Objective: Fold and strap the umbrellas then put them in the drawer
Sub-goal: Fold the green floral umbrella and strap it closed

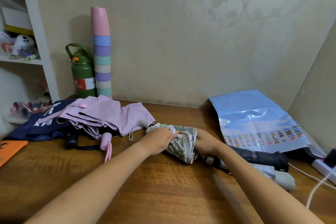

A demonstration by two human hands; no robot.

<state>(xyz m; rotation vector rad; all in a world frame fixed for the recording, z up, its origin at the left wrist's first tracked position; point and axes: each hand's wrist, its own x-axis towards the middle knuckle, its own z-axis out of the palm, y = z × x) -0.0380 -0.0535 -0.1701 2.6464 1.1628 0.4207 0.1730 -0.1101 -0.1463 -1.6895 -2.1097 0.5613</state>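
A white umbrella with a green leaf print (183,142) lies collapsed on the wooden desk (127,178), its grey handle pointing up-left. My left hand (160,138) grips its canopy near the handle end. My right hand (205,141) holds the loose pleated end. A pink umbrella (101,114) lies unfolded at the left, with its pink handle and strap hanging toward me. Under it lies a navy umbrella (40,125) with a black handle. At the right lie a rolled black umbrella (261,156) and a grey one (280,176). No drawer is visible.
A green bottle (82,74) and a tall stack of pastel cups (101,54) stand against the wall. A plastic-wrapped map (258,120) leans in the right corner. A white power strip (325,167) with cables lies far right. An orange item (9,149) sits at the left edge beside white shelves (36,23).
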